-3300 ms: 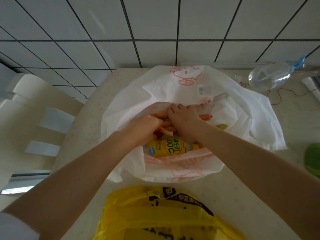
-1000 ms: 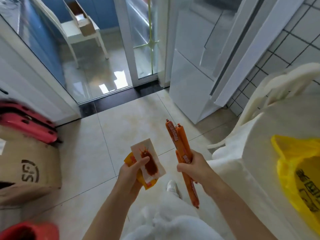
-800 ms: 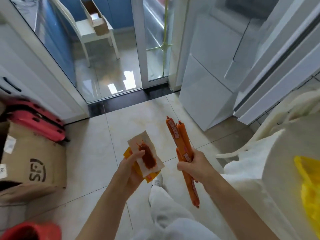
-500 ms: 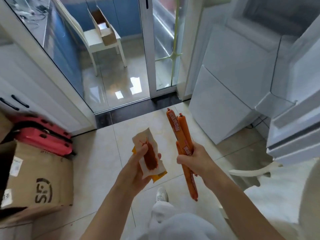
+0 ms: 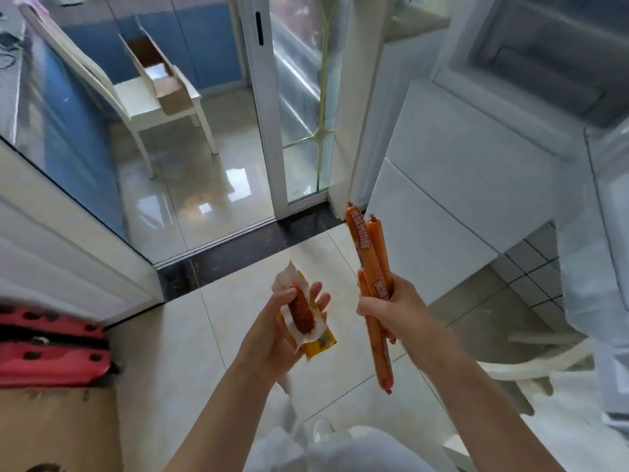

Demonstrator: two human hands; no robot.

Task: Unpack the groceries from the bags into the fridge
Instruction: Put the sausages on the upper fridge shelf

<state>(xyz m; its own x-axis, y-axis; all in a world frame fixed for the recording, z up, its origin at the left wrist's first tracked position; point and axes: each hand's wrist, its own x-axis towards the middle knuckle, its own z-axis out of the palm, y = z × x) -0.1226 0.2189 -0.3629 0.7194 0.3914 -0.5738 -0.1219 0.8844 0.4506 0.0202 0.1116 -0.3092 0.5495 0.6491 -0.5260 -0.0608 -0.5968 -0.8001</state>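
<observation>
My right hand (image 5: pixel 394 310) grips a bundle of long orange sausage sticks (image 5: pixel 372 267) around their middle, ends pointing up and down. My left hand (image 5: pixel 282 325) holds small flat snack packets (image 5: pixel 303 315), a white one printed with a red-brown sausage on top of a yellow one, thumb pressed on top. Both hands are held out in front of me above the floor. The white fridge (image 5: pixel 452 185) stands ahead at the right, its lower drawer fronts closed; its open door (image 5: pixel 609 233) hangs at the far right edge.
A glass sliding door (image 5: pixel 269 107) is ahead, with a white chair (image 5: pixel 146 100) carrying a cardboard box beyond it. Red crates (image 5: pixel 51 349) and a brown carton (image 5: pixel 58 430) sit on the floor at the left. A white chair base (image 5: pixel 531 366) is at the lower right.
I lifted the sausages and packets out of the white bag on the counter, turned left away from it and moved closer to the fridge. Both hands keep their hold.
</observation>
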